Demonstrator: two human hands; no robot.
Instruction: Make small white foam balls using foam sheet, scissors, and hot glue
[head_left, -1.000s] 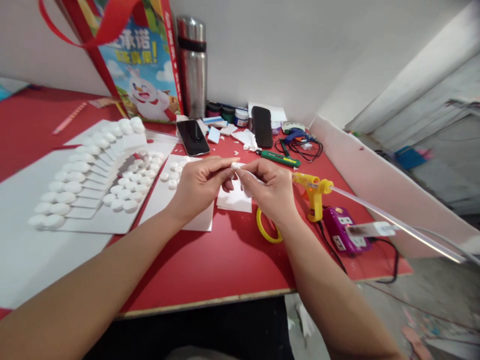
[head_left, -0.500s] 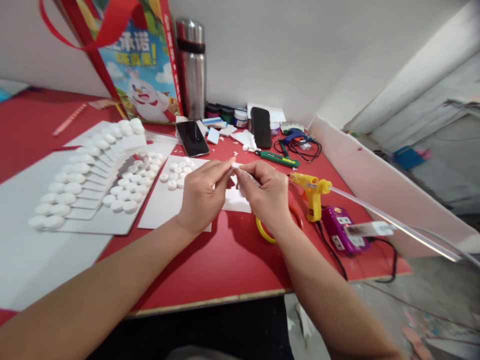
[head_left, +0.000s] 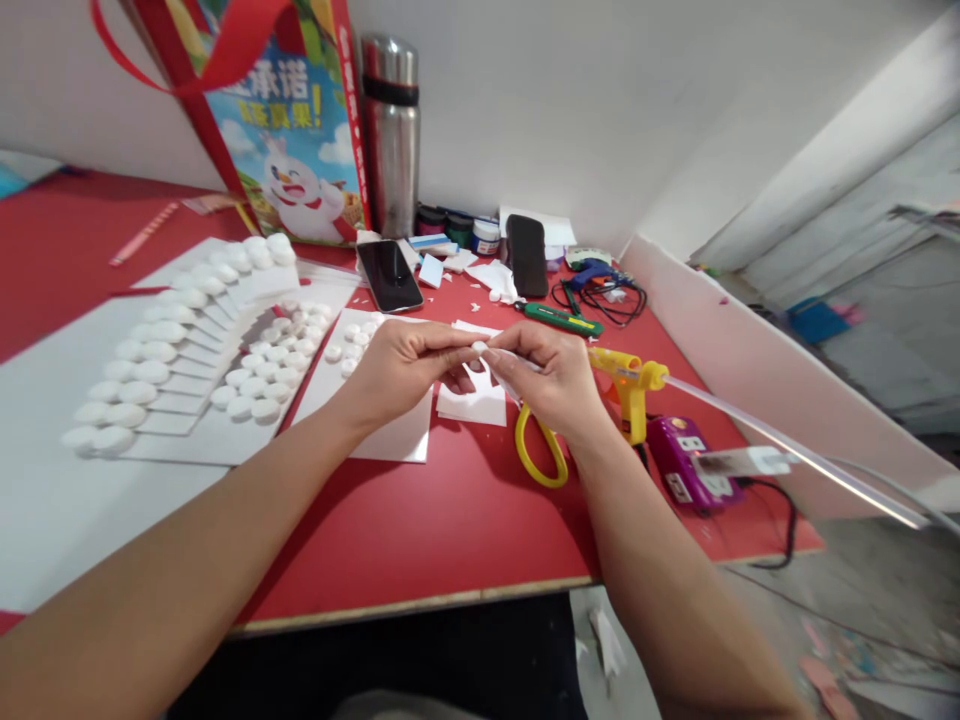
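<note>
My left hand (head_left: 397,368) and my right hand (head_left: 553,378) meet over the table, fingertips pinching a small white piece (head_left: 478,347) between them. It looks like one of the round white discs nearby, though fingers cover part of it. A whitish strip (head_left: 517,368) shows inside my right hand; its kind is unclear. Beneath the fingers lie small white paper sheets (head_left: 474,402). Several small white discs (head_left: 352,345) rest on a white board (head_left: 397,440) beside my left hand. A yellow loop handle (head_left: 541,470) sticks out below my right hand.
At the left, larger white discs (head_left: 142,392) edge a fan of white strips. A yellow glue gun (head_left: 630,385) stands at the right by a purple power socket box (head_left: 686,460). Behind are two phones (head_left: 390,275), a green cutter (head_left: 559,318), a steel flask (head_left: 394,140) and a bag (head_left: 292,130).
My left hand has flattened and turned, its fingers now pointing right. The small white piece shows more plainly between the fingertips. The view has shifted slightly.
</note>
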